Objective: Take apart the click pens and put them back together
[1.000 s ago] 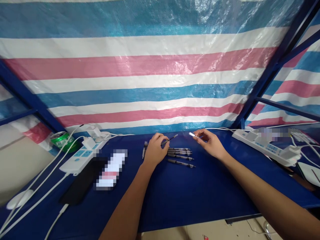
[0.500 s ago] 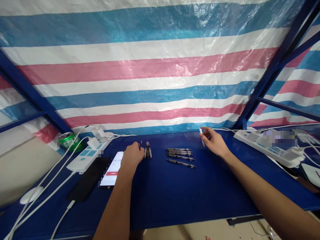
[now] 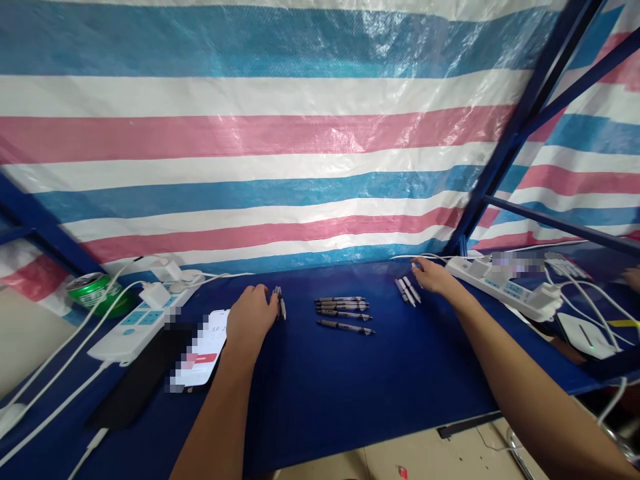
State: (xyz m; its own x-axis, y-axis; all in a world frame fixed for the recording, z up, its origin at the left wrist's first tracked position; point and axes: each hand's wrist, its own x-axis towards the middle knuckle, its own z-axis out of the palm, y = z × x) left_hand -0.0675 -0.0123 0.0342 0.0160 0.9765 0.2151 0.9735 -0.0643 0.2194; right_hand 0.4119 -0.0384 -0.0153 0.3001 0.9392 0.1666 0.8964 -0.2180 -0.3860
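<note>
A blue-covered bench [image 3: 300,407] carries the pens. Five dark pens [image 3: 344,311] are laid in a loose row at its middle. Since the last view, about three pale pen parts [image 3: 407,290] have been set down just beside the right hand [image 3: 435,277], which is narrowly curled with nothing clearly held. The left hand [image 3: 250,317] is closed narrowly at about two dark pen parts [image 3: 279,300]; whether they are gripped cannot be told.

a blue-covered table [image 3: 320,407] carries a row of dark pens [image 3: 344,313] at its middle. a white power strip [image 3: 135,327] and a lit phone [image 3: 200,348] lie left, another power strip [image 3: 500,287] right.
</note>
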